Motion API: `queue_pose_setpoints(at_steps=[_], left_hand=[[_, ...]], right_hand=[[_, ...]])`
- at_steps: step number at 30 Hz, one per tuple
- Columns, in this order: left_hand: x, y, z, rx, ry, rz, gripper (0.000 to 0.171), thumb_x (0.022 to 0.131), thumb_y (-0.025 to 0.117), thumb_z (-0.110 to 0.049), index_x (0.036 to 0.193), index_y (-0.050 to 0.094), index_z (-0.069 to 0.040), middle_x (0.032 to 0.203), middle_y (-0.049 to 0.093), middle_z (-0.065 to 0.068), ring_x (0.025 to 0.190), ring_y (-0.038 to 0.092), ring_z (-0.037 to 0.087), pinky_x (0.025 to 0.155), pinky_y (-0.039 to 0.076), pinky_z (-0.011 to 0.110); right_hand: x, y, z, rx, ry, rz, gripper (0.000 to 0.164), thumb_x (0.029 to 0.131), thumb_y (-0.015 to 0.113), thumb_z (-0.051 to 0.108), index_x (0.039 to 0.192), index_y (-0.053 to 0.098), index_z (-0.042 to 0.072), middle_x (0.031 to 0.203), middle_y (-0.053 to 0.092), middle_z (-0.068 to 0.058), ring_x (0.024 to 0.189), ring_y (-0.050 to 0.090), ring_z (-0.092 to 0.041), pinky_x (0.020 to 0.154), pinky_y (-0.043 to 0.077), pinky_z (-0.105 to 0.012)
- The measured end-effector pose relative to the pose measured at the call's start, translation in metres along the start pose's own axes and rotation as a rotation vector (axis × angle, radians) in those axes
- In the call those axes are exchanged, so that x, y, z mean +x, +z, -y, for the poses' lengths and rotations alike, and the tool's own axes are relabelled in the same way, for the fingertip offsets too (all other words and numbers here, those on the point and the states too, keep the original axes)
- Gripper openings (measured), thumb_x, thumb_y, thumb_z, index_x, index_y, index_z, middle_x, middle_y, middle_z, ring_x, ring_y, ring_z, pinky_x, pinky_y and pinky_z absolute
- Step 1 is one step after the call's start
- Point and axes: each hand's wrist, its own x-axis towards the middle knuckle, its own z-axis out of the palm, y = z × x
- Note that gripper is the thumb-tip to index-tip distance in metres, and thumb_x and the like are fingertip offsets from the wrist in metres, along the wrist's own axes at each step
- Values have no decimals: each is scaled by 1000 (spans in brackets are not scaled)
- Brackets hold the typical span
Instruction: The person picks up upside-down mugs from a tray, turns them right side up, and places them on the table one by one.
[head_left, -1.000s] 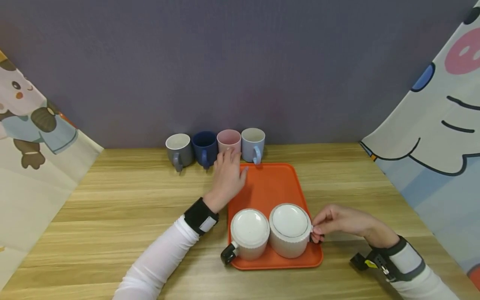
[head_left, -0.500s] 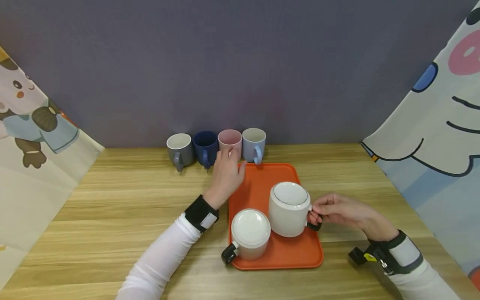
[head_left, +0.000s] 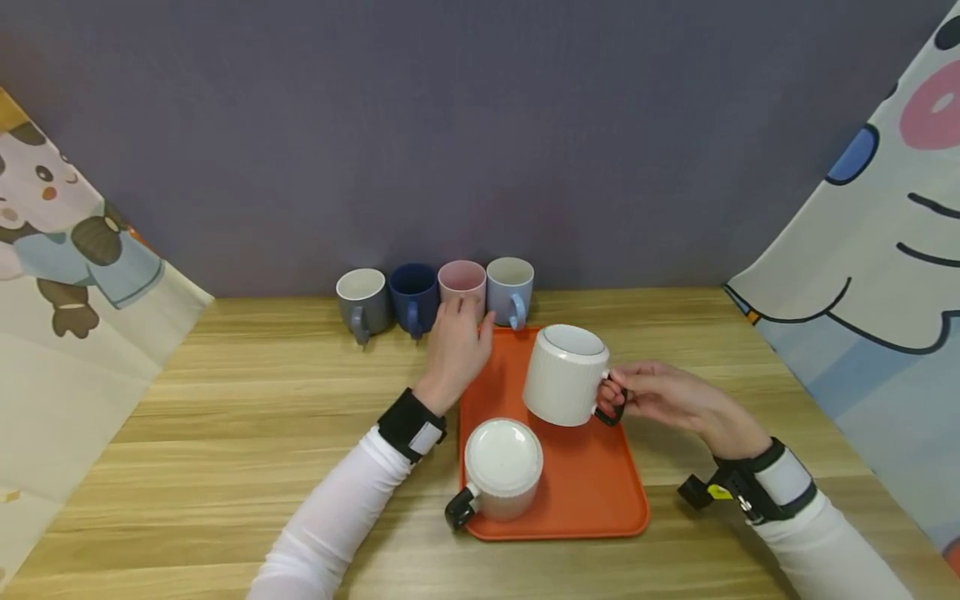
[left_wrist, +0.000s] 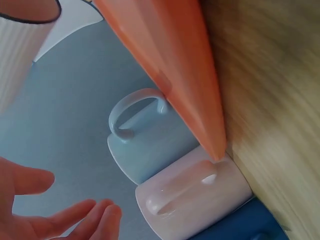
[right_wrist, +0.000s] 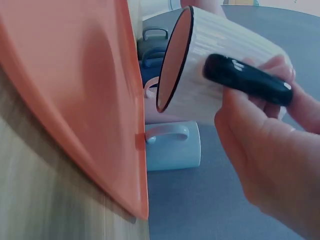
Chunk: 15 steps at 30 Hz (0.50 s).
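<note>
My right hand [head_left: 671, 398] grips the black handle [right_wrist: 247, 80] of a ribbed white mug [head_left: 562, 379]. That mug hangs upside down and a little tilted over the orange tray [head_left: 592, 504]; in the right wrist view its dark-rimmed mouth faces the tray. A second white mug [head_left: 502, 467] stands upside down on the tray's near left part, its black handle sticking out past the edge. Relaxed and holding nothing, my left hand [head_left: 454, 350] hovers above the tray's left edge, fingertips overlapping the pink mug [head_left: 461, 279] in the head view.
Upright along the grey back panel [head_left: 480, 142] stand a grey mug [head_left: 365, 308], a navy mug [head_left: 414, 292], the pink one and a light blue mug [head_left: 504, 302]. The tray's far edge lies close before the last two. Printed cloths [head_left: 855, 275] hang at both sides.
My right hand has lifted the upside-down white mug off the tray's near right and carried it away from me, slightly left. The left hand has stayed almost still.
</note>
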Motion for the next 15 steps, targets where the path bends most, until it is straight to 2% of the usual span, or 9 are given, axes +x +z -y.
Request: queue_pose_setpoints(at_steps=[9, 15], left_hand=[[6, -5, -5, -26, -82, -60, 21, 94, 56, -26, 91, 59, -5, 87, 58, 12, 81, 55, 30, 65, 46, 40], [7, -6, -7, -58, -68, -105, 21, 94, 56, -26, 86, 58, -7, 78, 55, 9, 74, 55, 27, 61, 45, 37]], right_hand=[[18, 0, 10, 165, 6, -135, 31, 104, 27, 8, 97, 56, 1, 90, 52, -4, 88, 53, -13, 86, 48, -26], [33, -1, 16, 218, -27, -161, 31, 104, 27, 10, 96, 55, 0, 89, 52, -4, 86, 53, -14, 85, 48, -27]])
